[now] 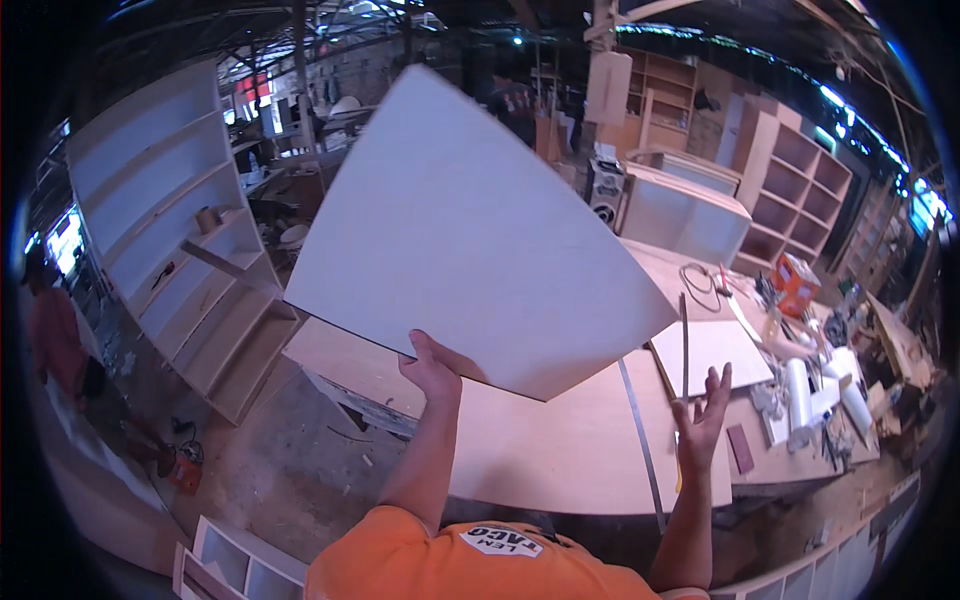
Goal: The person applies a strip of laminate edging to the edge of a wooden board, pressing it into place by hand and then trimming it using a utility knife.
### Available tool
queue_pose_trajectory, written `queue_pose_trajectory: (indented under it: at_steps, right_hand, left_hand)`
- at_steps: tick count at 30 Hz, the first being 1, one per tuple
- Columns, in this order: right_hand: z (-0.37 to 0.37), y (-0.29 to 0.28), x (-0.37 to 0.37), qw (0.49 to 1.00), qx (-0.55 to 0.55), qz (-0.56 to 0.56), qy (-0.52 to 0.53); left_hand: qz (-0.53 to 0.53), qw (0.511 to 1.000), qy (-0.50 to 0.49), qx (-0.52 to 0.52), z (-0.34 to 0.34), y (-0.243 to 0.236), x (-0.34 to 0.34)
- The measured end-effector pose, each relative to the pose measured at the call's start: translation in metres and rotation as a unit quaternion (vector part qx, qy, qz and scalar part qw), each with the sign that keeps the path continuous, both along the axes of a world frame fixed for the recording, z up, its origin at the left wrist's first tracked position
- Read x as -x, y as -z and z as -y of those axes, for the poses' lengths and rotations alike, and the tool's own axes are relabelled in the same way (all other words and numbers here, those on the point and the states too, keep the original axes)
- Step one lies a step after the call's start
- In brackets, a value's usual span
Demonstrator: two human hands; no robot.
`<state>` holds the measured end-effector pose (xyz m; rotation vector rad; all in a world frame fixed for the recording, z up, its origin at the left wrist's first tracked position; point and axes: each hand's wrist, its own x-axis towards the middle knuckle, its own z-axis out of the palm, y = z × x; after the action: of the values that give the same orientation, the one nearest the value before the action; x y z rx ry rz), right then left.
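My left hand point(432, 372) grips the lower edge of a large white panel point(470, 240), thumb on the near face and the fingers hidden behind it. The panel is raised and tilted above the workbench point(560, 450). My right hand point(704, 420) is held up over the bench's right part, fingers spread and apart from the panel. A thin dark strip point(685, 345) runs upright in the picture beside its thumb; whether the two touch is unclear. Behind that hand lies a smaller white board point(725, 350).
A long metal strip point(642, 440) crosses the bench. Rolls point(800, 395), a brown block point(740, 448) and an orange box point(795, 283) sit at right. An open shelf unit point(170, 200) stands left, cabinets point(690, 210) behind. Another person point(60, 330) is at far left.
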<state>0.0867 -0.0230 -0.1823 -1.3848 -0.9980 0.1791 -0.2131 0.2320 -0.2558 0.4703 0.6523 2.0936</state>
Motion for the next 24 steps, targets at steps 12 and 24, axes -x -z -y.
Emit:
queue_pose_trajectory:
  at_steps: [12, 24]
  right_hand:
    - [-0.054, -0.016, 0.023, 0.991, 0.02, 0.116, -0.062]
    - [-0.059, -0.07, -0.038, 0.885, -0.044, 0.45, 0.108]
  left_hand:
    - [-0.194, 0.956, -0.146, -0.165, 0.011, -0.064, 0.039]
    - [-0.27, 0.928, 0.095, -0.237, -0.033, -0.13, 0.074]
